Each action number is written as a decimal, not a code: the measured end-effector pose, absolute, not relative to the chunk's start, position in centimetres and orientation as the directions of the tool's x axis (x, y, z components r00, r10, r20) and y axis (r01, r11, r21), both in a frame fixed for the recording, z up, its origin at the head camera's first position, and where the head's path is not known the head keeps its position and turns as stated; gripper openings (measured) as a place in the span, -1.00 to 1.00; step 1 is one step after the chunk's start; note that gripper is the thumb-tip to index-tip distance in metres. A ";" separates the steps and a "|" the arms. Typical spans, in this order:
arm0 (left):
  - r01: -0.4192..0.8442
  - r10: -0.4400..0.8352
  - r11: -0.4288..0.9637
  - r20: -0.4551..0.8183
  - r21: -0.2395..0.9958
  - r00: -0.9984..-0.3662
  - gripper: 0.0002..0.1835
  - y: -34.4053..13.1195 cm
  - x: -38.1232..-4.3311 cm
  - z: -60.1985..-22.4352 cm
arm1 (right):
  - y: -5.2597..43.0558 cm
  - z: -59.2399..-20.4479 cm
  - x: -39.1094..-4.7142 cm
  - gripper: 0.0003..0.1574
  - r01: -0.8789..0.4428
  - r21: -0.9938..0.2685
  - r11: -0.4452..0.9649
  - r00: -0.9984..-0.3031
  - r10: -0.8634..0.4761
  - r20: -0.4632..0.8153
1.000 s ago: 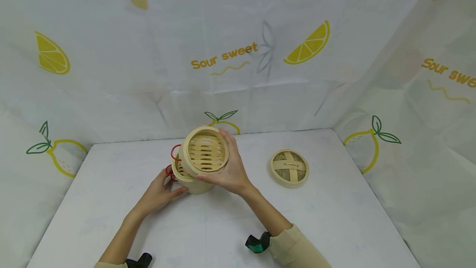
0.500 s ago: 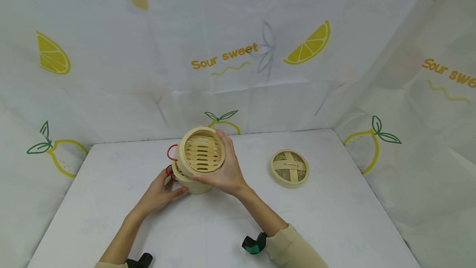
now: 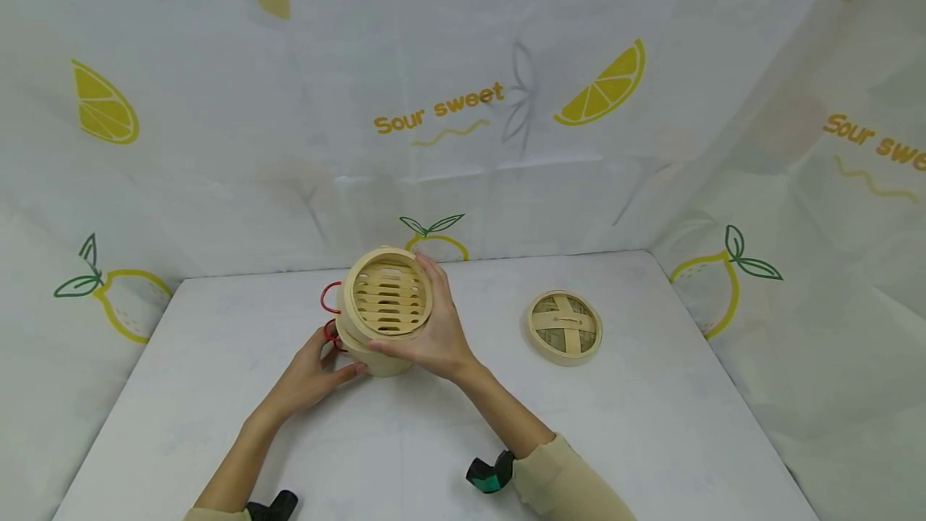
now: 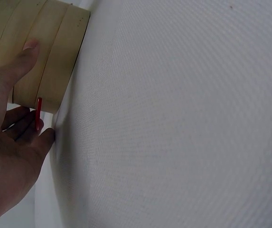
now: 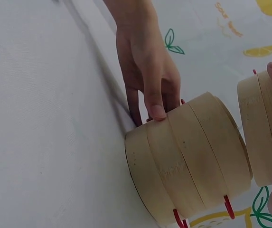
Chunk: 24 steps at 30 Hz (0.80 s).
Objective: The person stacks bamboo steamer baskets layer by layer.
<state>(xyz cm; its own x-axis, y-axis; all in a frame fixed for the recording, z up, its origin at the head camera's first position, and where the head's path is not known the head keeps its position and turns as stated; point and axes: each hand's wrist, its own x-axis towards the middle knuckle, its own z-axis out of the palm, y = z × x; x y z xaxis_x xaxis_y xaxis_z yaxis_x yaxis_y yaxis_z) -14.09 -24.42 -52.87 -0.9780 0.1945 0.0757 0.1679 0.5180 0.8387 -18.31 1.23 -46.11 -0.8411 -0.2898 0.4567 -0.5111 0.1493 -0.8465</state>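
My right hand (image 3: 440, 340) grips a small round bamboo steamer basket (image 3: 391, 296) by its side, thumb below and fingers behind its rim. It is tilted, so its slatted floor faces the head camera. Under it stands a stack of bamboo steamer baskets (image 5: 188, 156) with red handles, upright on the table. In the right wrist view a narrow gap shows between the held basket and the stack. My left hand (image 3: 307, 376) steadies the stack from the left. Its thumb presses the wall, and its fingers bend around beside a red handle (image 4: 39, 114).
A round woven bamboo lid (image 3: 564, 328) with crossed bands lies to the right on the white table (image 3: 637, 424). Behind the table hangs a white cloth (image 3: 463, 175) printed with lemons.
The right hand has shifted slightly left with the tilted basket, which now sits more squarely over the stack. The left hand and lid stay where they were.
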 end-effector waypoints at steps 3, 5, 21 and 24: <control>0.163 0.190 0.526 0.071 0.835 -0.979 0.00 -24.4 -14.1 -52.8 | 1.0 -46.1 -18.3 0.71 -0.514 -0.846 0.142 -0.838 -0.294 0.460; 0.154 0.184 0.533 0.064 0.832 -0.981 0.00 -24.4 -14.0 -52.8 | 0.9 -46.1 -18.3 0.72 -0.514 -0.846 0.143 -0.837 -0.298 0.459; 0.123 0.165 0.538 0.038 0.834 -0.985 0.06 -24.4 -14.2 -53.1 | 0.3 -45.8 -18.3 0.71 -0.511 -0.841 0.179 -0.836 -0.334 0.436; 0.113 0.161 0.538 0.030 0.835 -0.986 0.07 -24.4 -14.2 -53.1 | 0.2 -45.8 -18.4 0.70 -0.518 -0.832 0.196 -0.833 -0.338 0.439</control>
<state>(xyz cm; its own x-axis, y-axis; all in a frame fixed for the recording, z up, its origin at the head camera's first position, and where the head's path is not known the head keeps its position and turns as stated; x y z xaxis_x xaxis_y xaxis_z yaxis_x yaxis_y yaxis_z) -14.19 -24.44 -53.10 -0.9865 0.1612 0.0298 0.1131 0.5377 0.8355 -18.37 0.22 -45.80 -0.8327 -0.3377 0.4389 -0.5183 0.1961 -0.8324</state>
